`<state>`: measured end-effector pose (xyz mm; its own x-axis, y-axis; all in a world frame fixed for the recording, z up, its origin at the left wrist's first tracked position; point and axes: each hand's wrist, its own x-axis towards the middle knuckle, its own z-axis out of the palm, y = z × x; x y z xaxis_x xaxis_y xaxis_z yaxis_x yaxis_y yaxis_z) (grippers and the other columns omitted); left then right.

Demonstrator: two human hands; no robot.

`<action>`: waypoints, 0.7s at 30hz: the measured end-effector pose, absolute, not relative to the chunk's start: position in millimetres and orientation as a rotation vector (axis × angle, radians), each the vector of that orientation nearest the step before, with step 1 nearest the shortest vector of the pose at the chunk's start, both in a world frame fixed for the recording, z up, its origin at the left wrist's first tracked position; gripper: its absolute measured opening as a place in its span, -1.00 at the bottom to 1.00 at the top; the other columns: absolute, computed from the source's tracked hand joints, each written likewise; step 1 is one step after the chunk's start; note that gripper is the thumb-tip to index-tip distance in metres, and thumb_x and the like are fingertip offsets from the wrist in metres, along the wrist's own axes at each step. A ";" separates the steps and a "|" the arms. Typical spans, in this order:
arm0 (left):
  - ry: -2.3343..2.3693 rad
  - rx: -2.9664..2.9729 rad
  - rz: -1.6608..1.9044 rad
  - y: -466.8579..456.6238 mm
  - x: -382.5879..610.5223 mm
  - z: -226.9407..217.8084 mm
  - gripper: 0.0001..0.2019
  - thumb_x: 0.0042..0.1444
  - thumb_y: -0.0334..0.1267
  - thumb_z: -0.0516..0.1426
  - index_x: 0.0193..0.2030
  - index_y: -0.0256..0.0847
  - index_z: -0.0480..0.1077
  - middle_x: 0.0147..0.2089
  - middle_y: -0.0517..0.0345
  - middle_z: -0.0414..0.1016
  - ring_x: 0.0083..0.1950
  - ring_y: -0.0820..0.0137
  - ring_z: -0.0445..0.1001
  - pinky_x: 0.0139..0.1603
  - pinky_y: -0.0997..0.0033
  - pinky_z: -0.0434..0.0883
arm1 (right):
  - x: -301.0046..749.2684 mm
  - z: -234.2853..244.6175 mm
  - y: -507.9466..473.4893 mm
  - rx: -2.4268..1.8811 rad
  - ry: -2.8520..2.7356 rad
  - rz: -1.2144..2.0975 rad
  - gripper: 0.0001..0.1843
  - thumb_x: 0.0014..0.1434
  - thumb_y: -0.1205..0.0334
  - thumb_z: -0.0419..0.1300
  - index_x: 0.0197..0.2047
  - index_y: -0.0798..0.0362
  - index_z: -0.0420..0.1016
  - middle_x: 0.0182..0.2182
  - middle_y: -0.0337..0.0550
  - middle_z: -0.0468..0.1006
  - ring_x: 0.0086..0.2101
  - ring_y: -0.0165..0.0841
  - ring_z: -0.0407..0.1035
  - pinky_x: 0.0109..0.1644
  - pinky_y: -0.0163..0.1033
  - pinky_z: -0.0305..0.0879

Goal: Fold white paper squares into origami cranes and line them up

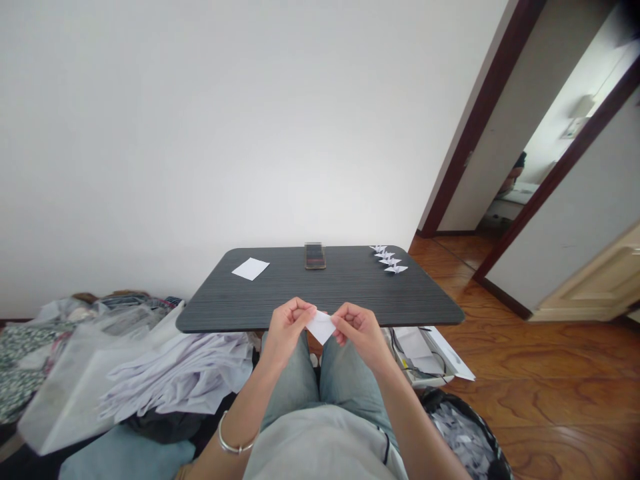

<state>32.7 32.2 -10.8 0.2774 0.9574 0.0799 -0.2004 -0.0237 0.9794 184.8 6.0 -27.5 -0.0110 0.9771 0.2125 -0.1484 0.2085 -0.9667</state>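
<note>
A small folded piece of white paper (pixel 321 327) is held between my two hands, just off the near edge of the dark table (pixel 280 303). My left hand (pixel 292 321) pinches its left corner between thumb and fingers. On the opposite corner, my right hand (pixel 356 325) has a similar pinch. The paper looks like a diamond with its lower point toward my lap; the finer folds are too small to make out. Farther away, a flat stack or sheet of white square paper (pixel 251 269) lies at the table's left. Several folded paper cranes (pixel 390 261) stand in a row at the right.
A phone (pixel 315 256) lies at the table's back middle, by the white wall. Piled clothes (pixel 190 373) and plastic bags fill the left side. On the right floor are a white box (pixel 425 360) with papers and cables, and a black-lined bin (pixel 465 427) of paper scraps.
</note>
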 end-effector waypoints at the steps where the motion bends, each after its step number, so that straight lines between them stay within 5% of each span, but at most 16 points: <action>1: 0.829 1.226 1.124 32.1 32.6 -10.7 -0.76 -0.05 -0.12 0.22 -0.44 -0.27 0.36 -0.51 0.16 0.51 -0.47 0.45 0.43 -0.40 0.51 0.31 | 184.8 -27.3 6.0 -0.935 -1.214 1.133 -0.72 -0.02 0.08 0.26 -0.54 0.09 0.35 -0.70 -0.31 0.42 -0.71 -0.53 0.24 -0.64 -0.43 0.21; 5: 0.803 1.214 1.168 30.6 33.1 -8.1 -0.70 -0.02 -0.03 0.18 -0.40 -0.28 0.38 -0.49 0.18 0.47 -0.47 0.46 0.40 -0.41 0.51 0.32 | 185.1 -26.5 6.0 -0.948 -1.213 1.111 -0.72 -0.01 0.08 0.26 -0.54 0.09 0.36 -0.70 -0.31 0.41 -0.71 -0.54 0.23 -0.65 -0.44 0.20; 10: 0.869 1.295 1.122 30.2 33.3 -6.5 -0.74 -0.17 -0.16 0.30 -0.39 -0.29 0.43 -0.46 0.14 0.51 -0.47 0.45 0.41 -0.44 0.51 0.29 | 184.9 -26.5 5.9 -0.952 -1.208 1.109 -0.74 0.00 0.09 0.25 -0.53 0.09 0.37 -0.70 -0.31 0.41 -0.70 -0.53 0.24 -0.65 -0.44 0.21; 21: 0.946 1.393 1.141 32.0 31.0 -5.4 -0.80 -0.09 -0.16 0.23 -0.48 -0.29 0.44 -0.57 0.17 0.49 -0.55 0.46 0.38 -0.47 0.50 0.26 | 183.7 -27.3 6.2 -0.947 -1.184 1.130 -0.76 -0.01 0.12 0.26 -0.53 0.10 0.38 -0.71 -0.33 0.39 -0.72 -0.55 0.20 -0.67 -0.45 0.16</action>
<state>31.0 32.0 -5.4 0.2319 0.9626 0.1402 -0.0411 -0.1343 0.9901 183.7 6.2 -27.3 0.0155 0.9794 0.2011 -0.1554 0.2011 -0.9672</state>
